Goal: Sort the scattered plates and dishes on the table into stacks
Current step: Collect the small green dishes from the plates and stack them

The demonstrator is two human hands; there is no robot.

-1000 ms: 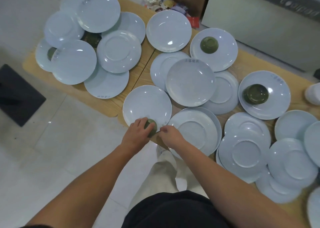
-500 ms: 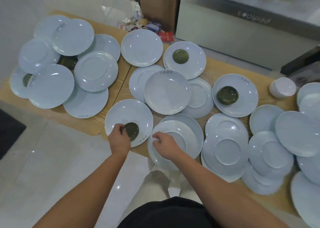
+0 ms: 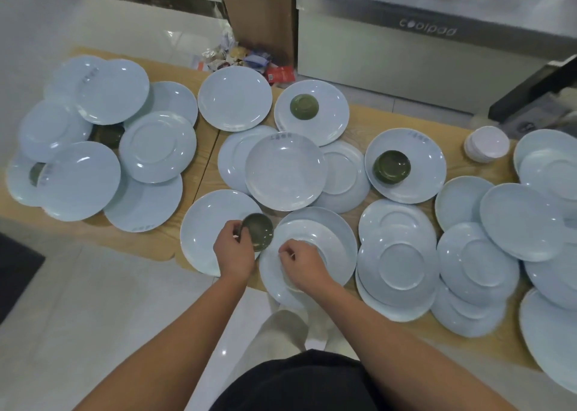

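Glazed ceramic throughout – stiff, slick, chips on impact. Pale blue plates are scattered and overlapping across the wooden counter (image 3: 199, 173), none in a tidy stack yet.

Left hand (image 3: 233, 254) sits at 6 o'clock of the nearest pale blue plate (image 3: 206, 223), fingers curled around the left rim of a small green bowl (image 3: 258, 231) that rests on that plate's 4 o'clock edge. Looks like a pinch on the bowl wall; whether the bowl is lifted or merely touched I cannot tell. It is small and should be light – rim pinch with thumb inside is adequate, but the glaze gives little friction.

Right hand (image 3: 304, 262) is loosely curled, fingertips (image 3: 285, 253) on the upturned plate (image 3: 307, 254) just to the right, which lies upside down on another plate. Contact only, no real grasp visible.

Plates are likely heavier and wide – take them at opposite rim edges or slide a thumb under the lip, not from the flat centre. The inverted ones have a foot ring that may rock when stacked on upright ones.

Other green bowls: one at 12 o'clock (image 3: 303, 107), one at 2 o'clock (image 3: 392, 167), each sitting on a plate – pull those before stacking. Far-left pile hides at least one more.
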